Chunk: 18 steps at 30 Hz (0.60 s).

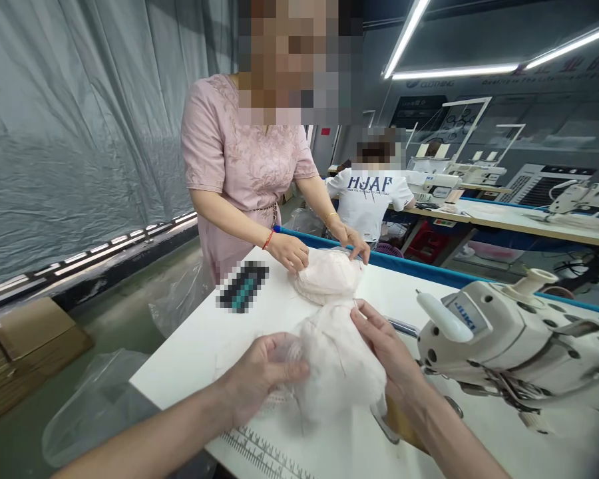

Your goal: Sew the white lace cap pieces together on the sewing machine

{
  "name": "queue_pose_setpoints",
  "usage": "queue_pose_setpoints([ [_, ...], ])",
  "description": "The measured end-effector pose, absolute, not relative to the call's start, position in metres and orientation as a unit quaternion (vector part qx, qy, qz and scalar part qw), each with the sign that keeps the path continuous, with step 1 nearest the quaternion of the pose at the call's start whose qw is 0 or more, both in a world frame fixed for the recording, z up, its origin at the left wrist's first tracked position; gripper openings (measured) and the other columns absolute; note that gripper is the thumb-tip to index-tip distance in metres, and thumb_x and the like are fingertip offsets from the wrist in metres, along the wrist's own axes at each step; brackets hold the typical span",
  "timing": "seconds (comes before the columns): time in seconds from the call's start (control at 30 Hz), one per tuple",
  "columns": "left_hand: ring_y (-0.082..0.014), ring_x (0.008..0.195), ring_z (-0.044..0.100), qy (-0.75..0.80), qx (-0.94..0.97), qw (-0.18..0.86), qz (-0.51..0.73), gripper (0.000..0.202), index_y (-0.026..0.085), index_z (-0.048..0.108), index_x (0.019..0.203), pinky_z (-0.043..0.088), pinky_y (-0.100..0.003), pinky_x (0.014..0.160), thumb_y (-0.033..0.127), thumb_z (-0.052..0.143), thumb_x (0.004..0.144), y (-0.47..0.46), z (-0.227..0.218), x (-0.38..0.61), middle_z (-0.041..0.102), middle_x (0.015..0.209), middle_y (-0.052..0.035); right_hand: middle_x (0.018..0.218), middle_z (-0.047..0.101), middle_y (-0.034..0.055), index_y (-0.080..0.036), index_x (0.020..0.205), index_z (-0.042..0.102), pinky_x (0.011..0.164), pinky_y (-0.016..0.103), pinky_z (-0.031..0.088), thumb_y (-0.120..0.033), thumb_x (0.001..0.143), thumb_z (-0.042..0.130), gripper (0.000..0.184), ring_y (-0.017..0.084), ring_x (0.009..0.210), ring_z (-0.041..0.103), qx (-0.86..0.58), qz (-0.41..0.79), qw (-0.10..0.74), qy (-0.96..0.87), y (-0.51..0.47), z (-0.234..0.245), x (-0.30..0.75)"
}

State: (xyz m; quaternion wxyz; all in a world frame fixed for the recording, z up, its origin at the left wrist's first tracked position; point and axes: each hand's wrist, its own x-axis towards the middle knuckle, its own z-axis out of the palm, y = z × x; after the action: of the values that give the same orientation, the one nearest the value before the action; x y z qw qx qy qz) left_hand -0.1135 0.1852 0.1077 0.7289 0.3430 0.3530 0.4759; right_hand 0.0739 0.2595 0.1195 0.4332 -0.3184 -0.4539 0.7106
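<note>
My left hand (262, 376) is closed on the left side of a bundle of sheer white fabric pieces (337, 362) lying on the white sewing table (204, 339). My right hand (387, 346) grips the same bundle from its right and top, fingers curled round the cloth. Just beyond it lies a second pile of pale pink-white fabric (327, 276). A person in a pink dress (242, 166) stands across the table's corner with both hands on that far pile.
A white industrial sewing machine (504, 332) stands right of my hands. A ruler strip (264, 452) runs along the table's near edge. A blurred dark object (242, 286) lies on the table. Clear plastic bags (94, 406) and cardboard boxes (24, 352) sit on the floor left. Another seated person (372, 196) and more machines are behind.
</note>
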Motion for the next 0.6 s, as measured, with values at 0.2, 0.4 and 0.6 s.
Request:
queue_pose_setpoints([
  [0.2, -0.0164, 0.077, 0.063, 0.375, 0.356, 0.636, 0.573, 0.053, 0.013, 0.064, 0.105, 0.048, -0.024, 0.068, 0.022, 0.083, 0.056, 0.268, 0.122, -0.116, 0.067, 0.09, -0.0077, 0.097, 0.063, 0.0021, -0.017, 0.104, 0.057, 0.068, 0.031, 0.052, -0.031, 0.086, 0.06, 0.023, 0.014, 0.078, 0.062, -0.332, 0.625, 0.551, -0.443, 0.318, 0.116, 0.067],
  [0.4, -0.0123, 0.068, 0.06, 0.358, 0.358, 0.59, 0.629, 0.037, 0.01, 0.066, 0.085, 0.047, -0.024, 0.068, 0.01, 0.081, 0.052, 0.349, 0.144, -0.11, 0.067, 0.078, -0.0037, 0.108, 0.059, 0.0053, -0.015, 0.109, 0.056, 0.076, 0.037, 0.051, -0.03, 0.089, 0.055, 0.025, 0.017, 0.089, 0.06, -0.31, 0.538, 0.666, -0.413, 0.369, 0.128, 0.062],
  [0.6, -0.014, 0.068, 0.061, 0.314, 0.398, 0.552, 0.662, 0.033, 0.012, 0.064, 0.086, 0.048, -0.028, 0.071, 0.007, 0.078, 0.057, 0.37, 0.196, -0.112, 0.068, 0.077, -0.0021, 0.099, 0.065, -0.005, -0.025, 0.102, 0.062, 0.084, 0.024, 0.046, -0.023, 0.076, 0.068, 0.027, 0.012, 0.093, 0.059, -0.214, 0.506, 0.719, -0.425, 0.373, 0.17, 0.055],
])
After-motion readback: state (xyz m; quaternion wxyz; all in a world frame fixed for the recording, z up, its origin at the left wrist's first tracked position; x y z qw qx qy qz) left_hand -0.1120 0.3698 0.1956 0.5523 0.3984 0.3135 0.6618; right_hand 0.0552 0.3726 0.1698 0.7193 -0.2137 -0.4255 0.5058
